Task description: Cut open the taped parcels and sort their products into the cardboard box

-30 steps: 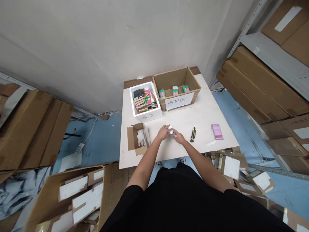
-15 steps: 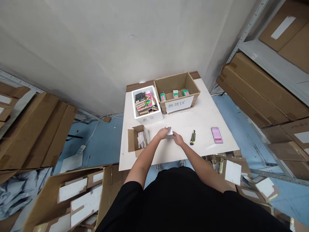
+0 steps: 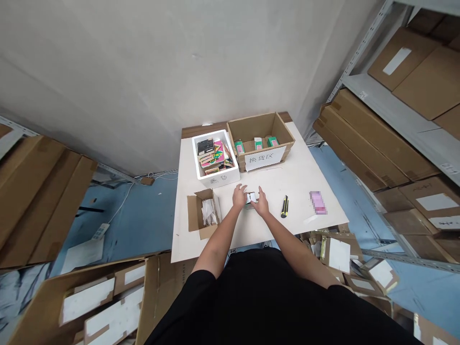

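Note:
A small box with white flaps and a darker front stands on the white table, between my two hands. My left hand is at its left end, fingers curved and thumb against it. From the other side my right hand grips it, the thumb pressing near the top flaps. My palms and fingers partly cover the box, and its print cannot be read. To the right lies a black and yellow utility knife.
Behind are a white foam box of assorted packs and a cardboard carton holding green boxes. An open carton with white packets stands left. A blurred pink item lies right. Loaded shelves and parcel boxes flank the table.
My hands have shifted their hold on the small box, with fingers now raised at both sides and its white top flaps showing between them. The view has tilted and moved slightly.

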Demonstrator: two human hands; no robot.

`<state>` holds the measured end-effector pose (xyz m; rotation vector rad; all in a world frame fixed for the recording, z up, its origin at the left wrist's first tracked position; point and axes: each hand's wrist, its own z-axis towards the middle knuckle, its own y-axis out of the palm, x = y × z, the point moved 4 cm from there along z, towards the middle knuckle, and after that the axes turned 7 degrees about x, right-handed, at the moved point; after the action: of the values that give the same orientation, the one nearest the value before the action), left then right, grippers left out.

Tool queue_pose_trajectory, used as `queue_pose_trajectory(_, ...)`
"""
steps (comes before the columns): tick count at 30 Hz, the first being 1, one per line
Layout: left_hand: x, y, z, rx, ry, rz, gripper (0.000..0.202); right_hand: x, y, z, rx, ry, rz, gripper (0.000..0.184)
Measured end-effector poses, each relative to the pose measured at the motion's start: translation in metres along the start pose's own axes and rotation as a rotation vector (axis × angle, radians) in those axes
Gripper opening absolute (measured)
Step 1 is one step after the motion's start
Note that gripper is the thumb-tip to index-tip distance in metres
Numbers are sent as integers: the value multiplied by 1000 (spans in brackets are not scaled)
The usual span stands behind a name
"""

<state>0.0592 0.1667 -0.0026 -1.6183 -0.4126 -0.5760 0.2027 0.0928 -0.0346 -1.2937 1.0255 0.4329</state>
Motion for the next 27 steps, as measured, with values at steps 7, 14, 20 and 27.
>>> queue_pose_trajectory(7,-5,18,-10,-118,21,-139,43,-1,-5,4,63,-20,-2,67)
queue_pose_trajectory(14,-16,15,-4,-179,2,-240,52,11,-9,9,7,-48,-126,33)
queue_pose_trajectory(20,-27,23,-14,-331,192,-275,90,-2,-1,19,-153,-65,-313,48)
queue_pose_trajectory(27,-31,28,-17,-289,60,-266,95,-35,-6,30,-199,-147,-449,27)
